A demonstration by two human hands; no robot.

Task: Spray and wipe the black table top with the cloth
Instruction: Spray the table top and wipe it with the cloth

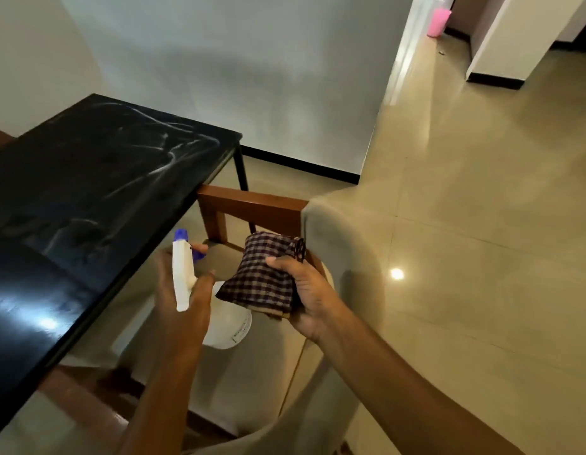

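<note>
The black table top [88, 178] fills the left of the head view, with pale smear streaks across its far half. My left hand [183, 297] grips a white spray bottle [183, 277] with a blue nozzle, one finger on the blue trigger, just off the table's near edge. The bottle's round white body shows below the hand. My right hand [304, 290] holds a folded dark checked cloth [265, 274] to the right of the bottle, above the chair seat.
A wooden chair [252, 208] with beige cushions stands under my hands, tucked against the table's edge. Shiny beige floor tiles [465, 224] spread to the right. A white wall stands behind the table, and a pink bin [438, 23] sits far back.
</note>
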